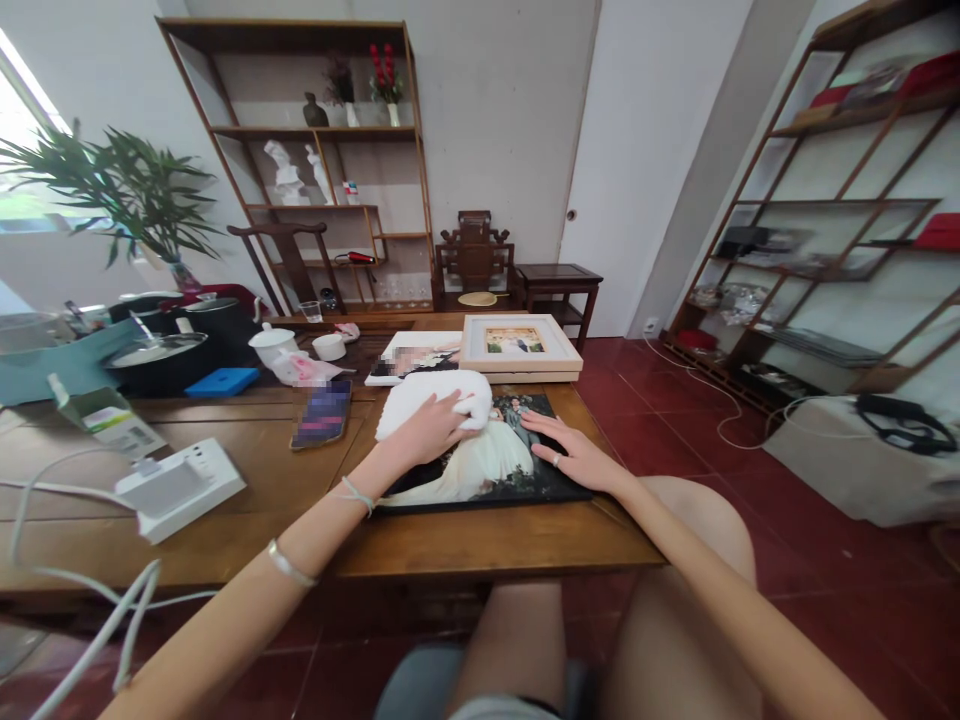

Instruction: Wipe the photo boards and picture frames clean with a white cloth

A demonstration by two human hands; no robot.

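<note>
A large dark photo print [487,470] lies flat on the wooden table [465,545] in front of me. My left hand [431,428] rests on a white cloth [435,395] at the print's upper left, fingers curled over the fabric. My right hand [566,450] lies flat on the print's right side, fingers stretched out, a ring on one finger. Behind the print stands a pale wooden picture frame [519,347] with a small photo inside, and another print [412,357] lies to its left.
A phone [322,413] lies left of the print. Further left are a white power strip [180,487] with cables, a blue box [223,381], pots, a white teapot [271,345] and a plant [120,190]. Shelves stand behind and at right. My knees are below the table's edge.
</note>
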